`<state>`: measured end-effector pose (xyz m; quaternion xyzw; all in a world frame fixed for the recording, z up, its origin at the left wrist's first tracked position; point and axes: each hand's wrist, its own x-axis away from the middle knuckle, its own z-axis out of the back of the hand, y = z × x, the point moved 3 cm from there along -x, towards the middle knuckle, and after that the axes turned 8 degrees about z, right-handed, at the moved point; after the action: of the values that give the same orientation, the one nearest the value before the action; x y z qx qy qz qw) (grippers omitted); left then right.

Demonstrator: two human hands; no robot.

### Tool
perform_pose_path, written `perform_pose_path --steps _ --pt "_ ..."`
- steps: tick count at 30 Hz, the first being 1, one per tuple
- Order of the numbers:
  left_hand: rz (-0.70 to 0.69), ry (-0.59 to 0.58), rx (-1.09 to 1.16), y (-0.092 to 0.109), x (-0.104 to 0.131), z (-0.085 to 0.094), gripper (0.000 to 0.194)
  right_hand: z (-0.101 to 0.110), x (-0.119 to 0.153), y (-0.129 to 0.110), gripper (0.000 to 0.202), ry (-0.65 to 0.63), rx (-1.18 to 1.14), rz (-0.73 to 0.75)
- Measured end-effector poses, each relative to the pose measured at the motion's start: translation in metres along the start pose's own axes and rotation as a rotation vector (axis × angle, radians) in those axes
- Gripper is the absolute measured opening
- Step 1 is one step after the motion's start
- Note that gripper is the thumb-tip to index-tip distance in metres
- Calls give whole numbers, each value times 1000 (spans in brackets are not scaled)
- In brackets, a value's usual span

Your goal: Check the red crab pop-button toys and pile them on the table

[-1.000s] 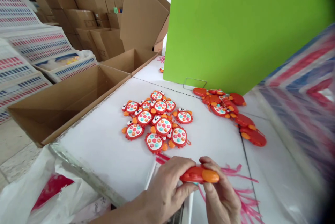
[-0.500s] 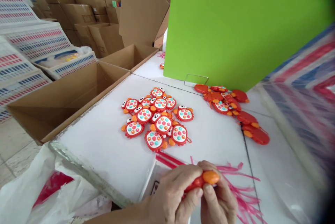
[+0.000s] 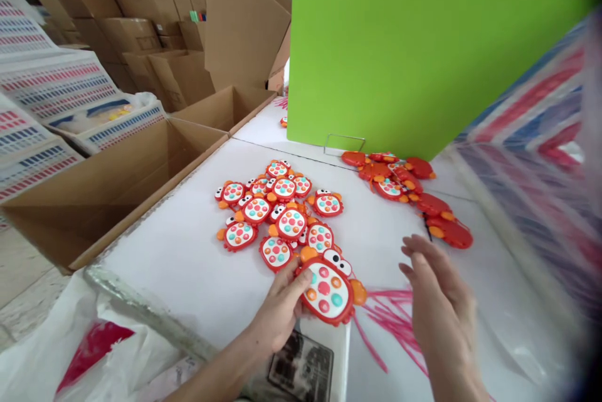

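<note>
Left hand point(image 3: 282, 308) has its grip clamped on a crab toy point(image 3: 329, 288), lower centre of frame; right hand point(image 3: 439, 295) open, fingers apart, above the table point(image 3: 188, 264)

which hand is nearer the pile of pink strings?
Right. The right hand hovers open just right of the pink strings, over their edge; the left hand is further left, holding a crab toy.

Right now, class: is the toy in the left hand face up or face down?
Face up. The toy in the left hand shows its white panel of coloured dots and its eyes.
</note>
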<state>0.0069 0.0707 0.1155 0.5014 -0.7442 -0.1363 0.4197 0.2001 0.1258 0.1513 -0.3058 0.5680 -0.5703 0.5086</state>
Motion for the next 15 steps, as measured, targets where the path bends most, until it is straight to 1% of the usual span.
perform_pose_path --steps 1,3,4,5,7,10,12,15 --pt "0 -34 13 0 0 -4 47 2 6 5 39 -32 -29 -52" --pt "-12 -102 8 2 1 -10 52 0 25 16 42 -172 -119 -196" --pt "-16 -130 -7 2 1 -12 55 -3 36 20 44 -223 -173 -268" --pt "-18 -145 -20 1 1 -13 59 -6 47 24 46 -244 -228 -330" --pt "-20 -124 -29 0 0 -13 63 -12 62 27 49 -222 -312 -411" --pt "-39 -62 -28 -2 -2 -9 60 -18 71 27 48 -207 -331 -426" --pt "-47 -40 -48 -4 -2 -9 59 -22 72 24 47 -245 -324 -394" --pt "-68 -33 -63 -6 0 -10 61 -29 74 21 54 -302 -380 -357"
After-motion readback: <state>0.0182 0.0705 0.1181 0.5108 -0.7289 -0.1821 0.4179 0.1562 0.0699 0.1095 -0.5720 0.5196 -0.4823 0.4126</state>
